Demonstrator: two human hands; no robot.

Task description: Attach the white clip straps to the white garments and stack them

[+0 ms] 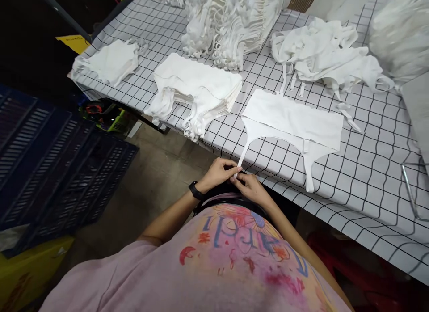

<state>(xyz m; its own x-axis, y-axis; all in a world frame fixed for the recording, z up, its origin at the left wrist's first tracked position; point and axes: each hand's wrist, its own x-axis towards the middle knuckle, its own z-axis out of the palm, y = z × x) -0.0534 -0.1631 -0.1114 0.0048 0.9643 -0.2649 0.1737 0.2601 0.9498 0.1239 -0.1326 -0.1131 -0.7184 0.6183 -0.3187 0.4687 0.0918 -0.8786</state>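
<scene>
A white strappy camisole top (288, 115) lies spread near the front edge of the table, its straps pointing toward me. One strap hangs over the edge, and both my hands pinch its end. My left hand (221, 172), with a black band on the wrist, closes thumb and fingers on the strap. Just right of it, my right hand (250, 187) grips the same strap lower down, its fingertips partly hidden. The other strap (309, 178) rests loose on the cloth. Left of this top sits a neat stack of folded white tops (201, 84).
A checked cloth (375, 169) covers the table. Behind are a large pile of white tops (234, 21), a loose heap (328, 52) and a smaller stack (109, 59). A plastic bag (402, 30) stands at right, with a metal frame (410, 191) below. Dark blue crates (50, 169) stand left.
</scene>
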